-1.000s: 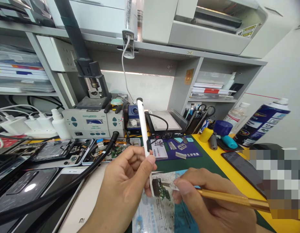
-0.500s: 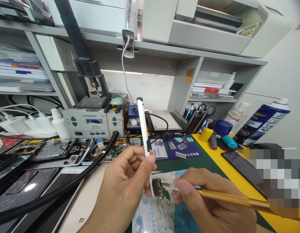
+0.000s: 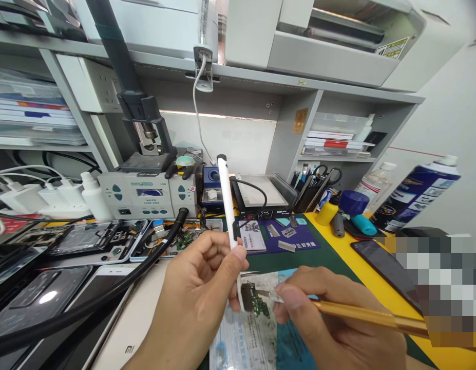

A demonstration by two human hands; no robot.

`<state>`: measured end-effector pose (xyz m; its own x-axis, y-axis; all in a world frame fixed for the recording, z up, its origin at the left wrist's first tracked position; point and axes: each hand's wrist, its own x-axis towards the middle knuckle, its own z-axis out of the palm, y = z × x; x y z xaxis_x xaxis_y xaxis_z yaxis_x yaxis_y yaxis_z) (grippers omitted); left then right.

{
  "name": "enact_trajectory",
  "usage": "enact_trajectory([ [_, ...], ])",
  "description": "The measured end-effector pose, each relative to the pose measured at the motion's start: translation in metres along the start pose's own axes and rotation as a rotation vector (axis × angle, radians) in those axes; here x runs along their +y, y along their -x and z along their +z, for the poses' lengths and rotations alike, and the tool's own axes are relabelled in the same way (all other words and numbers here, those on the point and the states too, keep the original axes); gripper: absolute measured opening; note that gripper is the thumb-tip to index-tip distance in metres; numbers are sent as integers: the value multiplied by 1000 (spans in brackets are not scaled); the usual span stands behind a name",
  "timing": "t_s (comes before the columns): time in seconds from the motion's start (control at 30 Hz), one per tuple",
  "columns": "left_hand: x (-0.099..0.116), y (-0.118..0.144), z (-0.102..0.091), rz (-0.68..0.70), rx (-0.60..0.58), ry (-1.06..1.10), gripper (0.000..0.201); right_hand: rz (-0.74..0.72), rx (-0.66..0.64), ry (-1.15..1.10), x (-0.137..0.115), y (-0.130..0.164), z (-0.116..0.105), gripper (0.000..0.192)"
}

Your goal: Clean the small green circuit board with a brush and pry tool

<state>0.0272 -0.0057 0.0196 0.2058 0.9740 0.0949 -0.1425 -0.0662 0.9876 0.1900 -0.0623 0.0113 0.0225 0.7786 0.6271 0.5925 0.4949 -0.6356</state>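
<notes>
Nothing moved, hands [image 3: 199, 293] steady, pen [image 3: 227, 200] upright

Pretty cramped repair bench here. Grey shelving [image 3: 295, 87] runs across the back, with a lit white panel [image 3: 218, 136] under the top shelf throwing most of the light. A white printer [image 3: 318, 36] sits on top of the shelf at the right. The wall [image 3: 453, 118] on the right is plain white with a thin red line across it. The bench surface is yellow [image 3: 376, 288] at the right edge, with a dark green mat [image 3: 318, 257] over the middle. A white power strip [image 3: 102, 87] is fixed to the shelf frame at the left, and stacked boxes [image 3: 30, 110] fill the left cubby.
</notes>
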Motion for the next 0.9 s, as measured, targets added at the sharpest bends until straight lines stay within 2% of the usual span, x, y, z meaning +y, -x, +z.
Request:
enact_trajectory([
  [0.9,0,0,-1,10,-15,-3,21,-16,-2,24,-4,0,-1,22],
])
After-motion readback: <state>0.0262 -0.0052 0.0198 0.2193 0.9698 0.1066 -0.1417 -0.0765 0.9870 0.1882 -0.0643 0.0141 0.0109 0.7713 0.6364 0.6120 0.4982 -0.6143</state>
